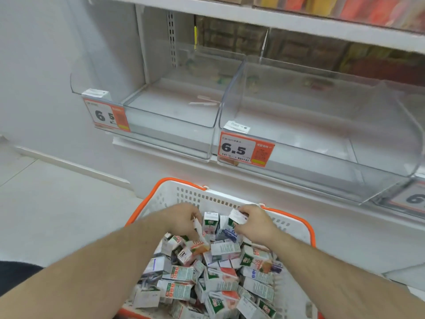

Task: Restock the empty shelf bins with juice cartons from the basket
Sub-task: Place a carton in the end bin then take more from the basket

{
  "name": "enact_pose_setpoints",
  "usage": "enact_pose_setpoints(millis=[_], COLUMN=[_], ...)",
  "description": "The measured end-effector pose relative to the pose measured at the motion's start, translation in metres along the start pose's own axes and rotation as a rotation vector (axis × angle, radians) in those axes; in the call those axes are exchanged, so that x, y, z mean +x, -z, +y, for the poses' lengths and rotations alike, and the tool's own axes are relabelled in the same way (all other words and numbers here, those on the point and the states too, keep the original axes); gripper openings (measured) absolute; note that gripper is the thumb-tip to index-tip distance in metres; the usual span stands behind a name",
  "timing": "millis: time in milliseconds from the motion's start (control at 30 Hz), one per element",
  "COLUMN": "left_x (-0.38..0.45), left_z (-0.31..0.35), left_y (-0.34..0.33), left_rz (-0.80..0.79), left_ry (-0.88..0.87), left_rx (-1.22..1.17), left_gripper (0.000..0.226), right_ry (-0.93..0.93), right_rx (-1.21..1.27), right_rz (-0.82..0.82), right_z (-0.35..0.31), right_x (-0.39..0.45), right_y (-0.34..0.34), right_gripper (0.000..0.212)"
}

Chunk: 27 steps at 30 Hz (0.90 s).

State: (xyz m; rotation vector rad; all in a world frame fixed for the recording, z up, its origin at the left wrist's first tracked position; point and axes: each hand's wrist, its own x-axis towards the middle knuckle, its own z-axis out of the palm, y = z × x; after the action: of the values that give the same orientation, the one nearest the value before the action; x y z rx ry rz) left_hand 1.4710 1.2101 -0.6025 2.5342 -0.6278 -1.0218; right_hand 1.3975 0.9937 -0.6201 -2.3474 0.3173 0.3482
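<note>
Both hands are plunged into the far end of the basket (296,221), a white one with an orange rim that is heaped with small juice cartons (213,279). By the left hand (184,218) a carton with an orange-printed face (199,244) is gripped, its fingers curled down around it, and what looks like a white straw packet is pinched along with it — the blur leaves that uncertain. By the right hand (253,223) a green-and-white carton (236,218) is held at its top, fingers and thumb closed over it, the carton raised slightly above the heap.

Little of the task can be counted as done. The left clear bin (170,125) on the shelf is seen to be bare but for a couple of loose white straws (203,101) on its floor, and the wider right clear bin (322,134) just beside it holds nothing that can be made out. A price tag reading 6.5 (246,149) is clipped to the front of the right bin, and a similar one (107,115) to the left. The basket sits directly below and in front of the bins, still piled high — so nearly all of the restocking is judged to remain, with the first cartons only now being picked up.
</note>
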Motion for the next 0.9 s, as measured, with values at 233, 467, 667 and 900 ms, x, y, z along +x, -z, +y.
enact_pose_setpoints(millis=[233,467,667,900], left_x=[-0.050,-0.086,-0.088,-0.091], left_z=[0.036,0.054,0.065,0.059], left_y=[0.082,0.112,0.104,0.110], left_rz=[-0.025,0.107,0.102,0.255], left_ry=[-0.166,-0.408,-0.394,-0.173], left_rx=[-0.330,-0.879,-1.396,-1.196], left_gripper=[0.032,0.037,0.024,0.024], right_ry=[0.237,0.350,0.415,0.470], right_rx=[0.008,0.299,0.477,0.467], right_rz=[0.115,0.229,0.278,0.389], right_z=[-0.053,-0.092,-0.108,-0.116], right_x=[-0.048,-0.089,-0.087,-0.080], right_y=[0.084,0.119,0.111,0.104], right_gripper=[0.041,0.045,0.042,0.048])
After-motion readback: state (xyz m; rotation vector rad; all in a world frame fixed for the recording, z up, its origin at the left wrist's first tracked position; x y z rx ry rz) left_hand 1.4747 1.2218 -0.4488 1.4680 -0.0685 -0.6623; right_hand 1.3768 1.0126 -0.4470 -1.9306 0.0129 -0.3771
